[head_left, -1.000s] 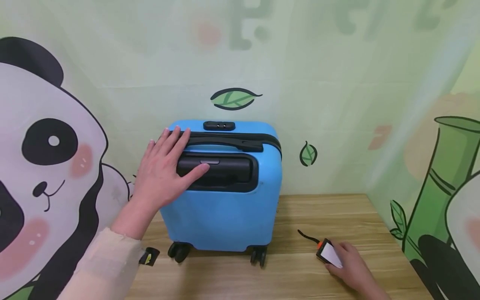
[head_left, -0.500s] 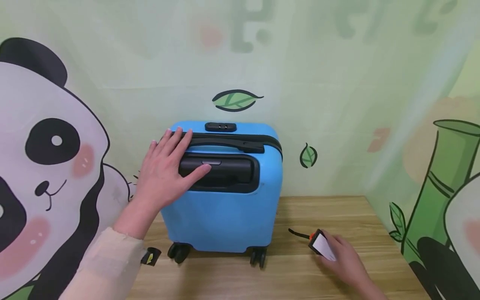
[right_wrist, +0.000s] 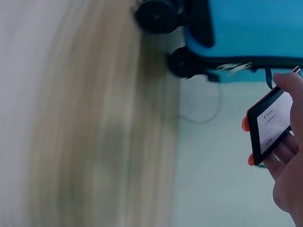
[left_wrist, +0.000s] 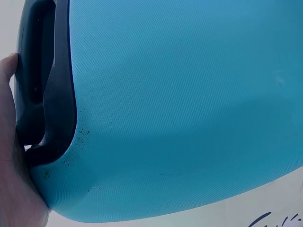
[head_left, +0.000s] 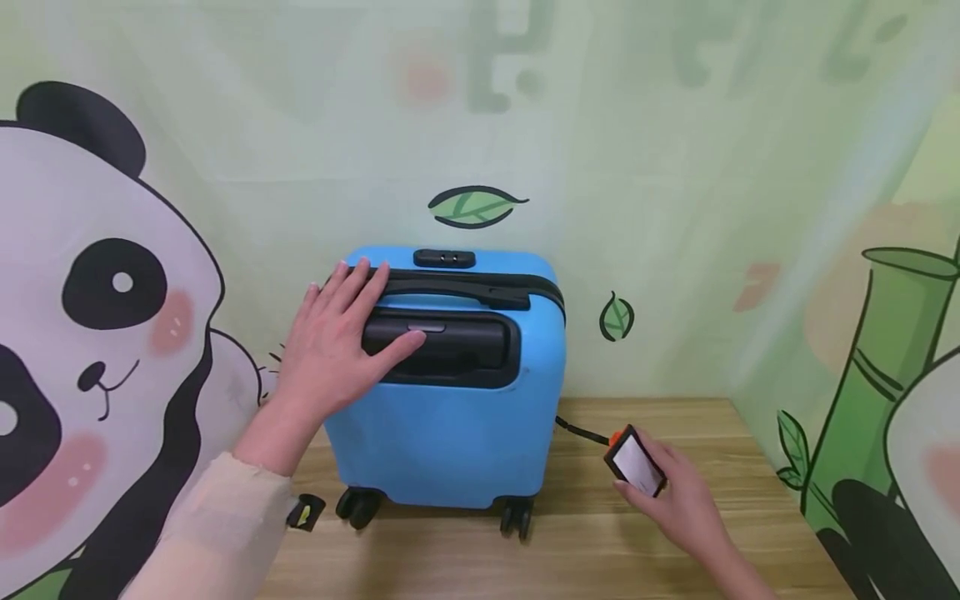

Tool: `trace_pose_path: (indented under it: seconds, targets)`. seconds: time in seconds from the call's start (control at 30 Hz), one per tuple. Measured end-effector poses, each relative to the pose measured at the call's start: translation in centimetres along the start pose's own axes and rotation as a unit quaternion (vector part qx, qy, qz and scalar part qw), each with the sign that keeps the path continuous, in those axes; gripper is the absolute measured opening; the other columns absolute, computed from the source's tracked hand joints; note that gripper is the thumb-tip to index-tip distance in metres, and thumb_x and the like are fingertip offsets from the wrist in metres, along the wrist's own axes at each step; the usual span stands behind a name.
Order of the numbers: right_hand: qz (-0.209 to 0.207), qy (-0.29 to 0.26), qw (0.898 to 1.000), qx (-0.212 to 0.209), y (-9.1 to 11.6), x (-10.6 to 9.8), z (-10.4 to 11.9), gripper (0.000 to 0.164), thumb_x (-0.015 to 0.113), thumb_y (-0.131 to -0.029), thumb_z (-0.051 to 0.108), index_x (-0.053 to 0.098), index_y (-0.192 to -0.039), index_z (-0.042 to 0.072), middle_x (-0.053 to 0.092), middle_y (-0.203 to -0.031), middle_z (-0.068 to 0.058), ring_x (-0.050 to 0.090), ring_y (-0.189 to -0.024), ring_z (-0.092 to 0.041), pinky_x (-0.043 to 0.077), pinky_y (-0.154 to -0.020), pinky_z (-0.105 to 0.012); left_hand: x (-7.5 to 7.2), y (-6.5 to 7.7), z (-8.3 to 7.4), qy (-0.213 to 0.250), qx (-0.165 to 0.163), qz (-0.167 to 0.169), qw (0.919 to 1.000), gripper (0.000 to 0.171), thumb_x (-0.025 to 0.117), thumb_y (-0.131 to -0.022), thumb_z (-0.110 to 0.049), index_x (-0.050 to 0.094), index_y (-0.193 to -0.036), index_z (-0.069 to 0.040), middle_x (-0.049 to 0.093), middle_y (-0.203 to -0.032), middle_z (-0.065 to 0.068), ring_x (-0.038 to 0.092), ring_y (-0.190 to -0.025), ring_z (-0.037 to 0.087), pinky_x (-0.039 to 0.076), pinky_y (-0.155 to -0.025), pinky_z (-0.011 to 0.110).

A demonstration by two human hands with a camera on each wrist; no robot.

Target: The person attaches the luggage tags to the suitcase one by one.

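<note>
A light blue suitcase (head_left: pixel 450 446) stands upright on its black wheels, with a black carry handle (head_left: pixel 457 290) on top. My left hand (head_left: pixel 330 350) rests on its upper left corner, fingers straight and spread, thumb across the black recessed panel (head_left: pixel 480 342). In the left wrist view, the suitcase's textured shell (left_wrist: pixel 180 94) fills most of the picture. Right of the suitcase, my right hand (head_left: pixel 686 492) pinches a luggage tag (head_left: pixel 637 462) between thumb and fingers. The tag has a black frame, a white printed card, orange parts and a black strap (head_left: pixel 583 431) reaching towards the suitcase's right side.
The suitcase stands on a wood-grain tabletop (head_left: pixel 600 550). A small black item with a yellow mark (head_left: pixel 306 512) lies by its left wheels. Behind hangs a green backdrop (head_left: pixel 660 183) printed with pandas, leaves and bamboo.
My right hand has lifted the luggage tag and carried it left towards the suitcase; its strap now reaches the suitcase's side edge in view. My left hand has stayed on the suitcase.
</note>
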State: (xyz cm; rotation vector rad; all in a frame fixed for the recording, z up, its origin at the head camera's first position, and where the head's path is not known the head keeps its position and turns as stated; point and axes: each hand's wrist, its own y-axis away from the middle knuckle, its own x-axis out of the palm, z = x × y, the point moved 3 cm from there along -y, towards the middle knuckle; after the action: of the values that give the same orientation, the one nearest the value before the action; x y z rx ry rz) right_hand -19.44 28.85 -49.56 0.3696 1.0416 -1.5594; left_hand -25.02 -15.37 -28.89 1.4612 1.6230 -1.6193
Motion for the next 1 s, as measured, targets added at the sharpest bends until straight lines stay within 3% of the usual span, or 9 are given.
trace_pose_path:
  seconds: [0.43,0.53,0.6,0.73,1.0]
  targets:
    - [-0.075,-0.03,0.996,-0.032,-1.3,-3.7,5.1,0.08,0.096,-0.081,0.014,0.061,-0.152,0.008,0.07,-0.129,-0.019,0.07,-0.103,-0.036,0.061,-0.072,-0.029,0.3,-0.1,0.0,-0.001,0.001,0.003,1.0,0.096,0.053,-0.098,-0.077,0.023,-0.173,-0.024,0.02,-0.179,0.009,0.008,-0.166,0.033,0.007,-0.132,0.061]
    - [-0.092,-0.044,0.994,-0.036,-1.6,-4.6,5.8,0.083,0.096,-0.08,0.009,0.059,-0.154,0.009,0.071,-0.126,-0.016,0.071,-0.105,-0.028,0.056,-0.081,-0.016,0.3,-0.1,0.0,-0.001,0.001,0.003,1.0,0.096,0.054,-0.098,-0.077,0.023,-0.173,-0.024,0.02,-0.179,0.009,0.009,-0.166,0.033,0.007,-0.132,0.061]
    - [-0.105,-0.06,0.992,-0.037,-1.8,-5.2,6.1,0.083,0.095,-0.079,0.005,0.059,-0.154,0.008,0.071,-0.127,-0.016,0.07,-0.107,-0.014,0.051,-0.087,-0.008,0.2,-0.1,0.0,0.0,0.0,0.003,1.0,0.096,0.054,-0.098,-0.076,0.023,-0.173,-0.024,0.02,-0.179,0.009,0.008,-0.166,0.034,0.007,-0.132,0.061]
    - [-0.128,-0.106,0.985,-0.04,-2.1,-6.4,7.0,0.075,0.092,-0.079,-0.005,0.063,-0.148,0.002,0.069,-0.128,-0.013,0.062,-0.108,0.008,0.046,-0.094,-0.003,0.2,0.0,-0.1,-0.001,-0.002,0.005,1.0,0.096,0.054,-0.098,-0.076,0.023,-0.173,-0.024,0.02,-0.179,0.009,0.008,-0.166,0.033,0.007,-0.132,0.061]
    - [-0.151,-0.181,0.971,-0.046,-2.9,-8.7,8.9,0.065,0.087,-0.077,-0.016,0.068,-0.137,-0.002,0.065,-0.118,0.012,0.064,-0.11,-0.003,0.051,-0.097,-0.01,0.0,0.0,0.0,0.001,-0.004,0.003,1.0,0.096,0.054,-0.098,-0.076,0.023,-0.172,-0.024,0.019,-0.179,0.009,0.008,-0.166,0.033,0.007,-0.132,0.061]
